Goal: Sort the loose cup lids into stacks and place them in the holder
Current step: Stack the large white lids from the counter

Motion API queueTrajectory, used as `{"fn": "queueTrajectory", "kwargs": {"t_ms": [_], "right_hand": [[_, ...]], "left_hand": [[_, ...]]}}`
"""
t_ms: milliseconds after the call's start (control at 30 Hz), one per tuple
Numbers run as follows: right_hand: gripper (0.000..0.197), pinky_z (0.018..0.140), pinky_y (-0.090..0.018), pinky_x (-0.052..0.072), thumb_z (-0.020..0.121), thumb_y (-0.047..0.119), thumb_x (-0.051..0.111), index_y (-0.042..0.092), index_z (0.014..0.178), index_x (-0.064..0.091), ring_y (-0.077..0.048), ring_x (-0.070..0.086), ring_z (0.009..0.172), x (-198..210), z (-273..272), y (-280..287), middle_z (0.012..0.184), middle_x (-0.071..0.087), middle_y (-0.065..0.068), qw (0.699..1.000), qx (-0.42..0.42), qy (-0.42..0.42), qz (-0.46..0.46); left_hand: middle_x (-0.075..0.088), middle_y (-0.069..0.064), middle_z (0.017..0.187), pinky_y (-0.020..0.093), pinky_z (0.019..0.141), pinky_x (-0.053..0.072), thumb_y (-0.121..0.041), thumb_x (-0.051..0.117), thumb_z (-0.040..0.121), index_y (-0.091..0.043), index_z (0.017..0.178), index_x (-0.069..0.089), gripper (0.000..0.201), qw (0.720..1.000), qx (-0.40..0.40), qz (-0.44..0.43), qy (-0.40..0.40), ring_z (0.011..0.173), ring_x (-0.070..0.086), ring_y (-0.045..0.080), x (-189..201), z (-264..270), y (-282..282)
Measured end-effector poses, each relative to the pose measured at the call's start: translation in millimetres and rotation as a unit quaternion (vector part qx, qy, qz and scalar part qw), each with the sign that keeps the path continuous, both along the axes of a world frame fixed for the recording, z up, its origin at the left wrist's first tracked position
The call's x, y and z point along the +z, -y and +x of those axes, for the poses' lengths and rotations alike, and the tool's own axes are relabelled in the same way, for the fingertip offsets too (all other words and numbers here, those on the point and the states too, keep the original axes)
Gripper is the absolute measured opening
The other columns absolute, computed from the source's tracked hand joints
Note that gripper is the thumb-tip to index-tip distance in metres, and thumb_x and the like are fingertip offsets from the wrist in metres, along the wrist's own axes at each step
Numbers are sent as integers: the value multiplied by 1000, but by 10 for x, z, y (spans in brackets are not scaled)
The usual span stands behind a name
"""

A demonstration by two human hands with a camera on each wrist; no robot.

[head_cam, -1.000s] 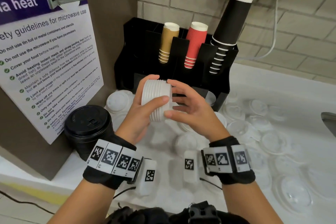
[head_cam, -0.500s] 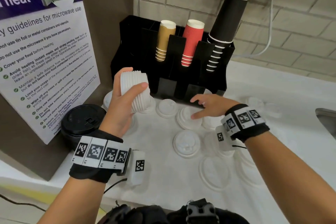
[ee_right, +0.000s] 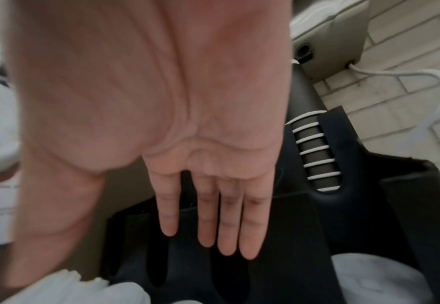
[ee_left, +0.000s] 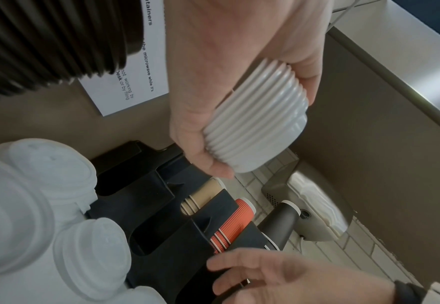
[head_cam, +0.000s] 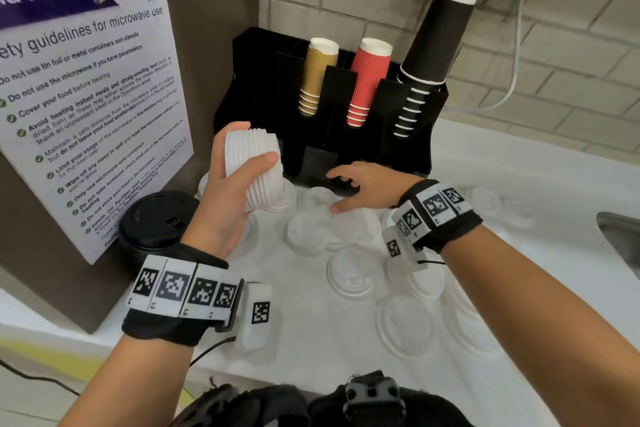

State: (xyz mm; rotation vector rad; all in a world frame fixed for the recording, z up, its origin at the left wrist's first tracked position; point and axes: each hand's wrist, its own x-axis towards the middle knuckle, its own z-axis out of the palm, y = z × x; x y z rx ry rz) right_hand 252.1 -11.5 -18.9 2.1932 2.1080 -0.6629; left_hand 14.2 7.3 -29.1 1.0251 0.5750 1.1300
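A stack of white lids (head_cam: 254, 172) is gripped in the left hand (head_cam: 228, 198) before the black holder (head_cam: 346, 149). The right hand (head_cam: 363, 189) is held open over loose lids (head_cam: 351, 276) on the tabletop (head_cam: 311, 340). If squeezed unevenly, the stack could be fanned apart.

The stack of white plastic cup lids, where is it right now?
The stack of white plastic cup lids is gripped in the left hand, held above the counter just left of the black cup holder, in front of the tan cups.
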Motion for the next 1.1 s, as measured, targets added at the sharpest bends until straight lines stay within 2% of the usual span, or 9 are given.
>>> {"fn": "queueTrajectory", "kwargs": {"t_ms": [133, 233, 367, 633, 733, 800, 933, 1033, 1100], "right_hand": [[67, 104, -33, 39, 84, 39, 71, 20, 141, 42, -24, 44, 124, -70, 26, -8, 135, 43, -6, 993, 14, 102, -65], [79, 102, -39, 43, 73, 41, 80, 27, 139, 39, -23, 44, 121, -171, -23, 9, 130, 42, -2, 991, 12, 87, -99], [102, 94, -41, 47, 61, 49, 84, 35, 142, 25, -19, 36, 116, -313, -173, 25, 127, 34, 0, 993, 43, 98, -54], [74, 86, -40, 50, 72, 32, 79, 31, 134, 38, -26, 42, 107, -334, -243, -25, 119, 36, -6, 982, 102, 158, -11], [75, 92, -40, 48, 72, 32, 78, 34, 135, 38, -25, 48, 105, -132, -115, 33, 120, 42, -6, 997, 29, 17, 73], [71, 93, -37, 49, 74, 30, 77, 40, 134, 41, -22, 52, 102, 0, -59, 138, 117, 47, -4, 981, -28, -122, 149], [61, 86, -35, 54, 71, 33, 73, 46, 126, 49, -23, 62, 99, 72, -298, 467, 110, 59, -4, 882, -79, -413, 215], [63, 89, -42, 54, 72, 31, 71, 37, 130, 48, -30, 61, 104, -30, -565, 632, 118, 60, -10, 825, -67, -498, 258], [65, 91, -39, 53, 72, 30, 73, 31, 132, 46, -26, 60, 109, -114, -694, 684, 121, 58, -10, 807, -74, -512, 284]], "left_hand": [[54, -6, 114, 27, 71, 51, -26, 70, 71, -37, 124, 46, 58, 1000, -2, 1, 1, 103, 55, 14, -6, -29, 13], [54, -7, 112, 25, 70, 52, -22, 72, 76, -38, 122, 47, 54, 1000, -2, 6, 0, 102, 55, 13, -18, -40, 13], [54, -9, 111, 24, 68, 52, -26, 65, 73, -39, 121, 48, 53, 1000, -4, 7, -2, 100, 56, 11, -9, -32, 16], [56, -9, 107, 21, 62, 52, -22, 76, 70, -36, 124, 47, 63, 1000, -14, 14, -8, 92, 59, 8, -36, -5, 56], [59, -11, 103, 21, 64, 52, -18, 77, 70, -37, 124, 49, 63, 1000, -19, 10, -2, 88, 61, 4, -50, -15, 65], [60, -13, 102, 21, 68, 52, -21, 76, 69, -36, 128, 48, 67, 1000, -20, 10, 4, 91, 61, 6, -52, -8, 76], [58, -5, 115, 31, 83, 52, -16, 75, 73, -37, 129, 48, 65, 1000, -25, 11, 8, 104, 58, 13, -67, 46, 101], [58, -5, 116, 32, 83, 53, -18, 72, 74, -39, 128, 49, 62, 999, -36, 18, 7, 106, 59, 13, -79, 91, 122], [59, -4, 117, 32, 82, 53, -21, 70, 75, -41, 128, 49, 61, 999, -46, 26, 6, 106, 60, 13, -83, 112, 133]]}}
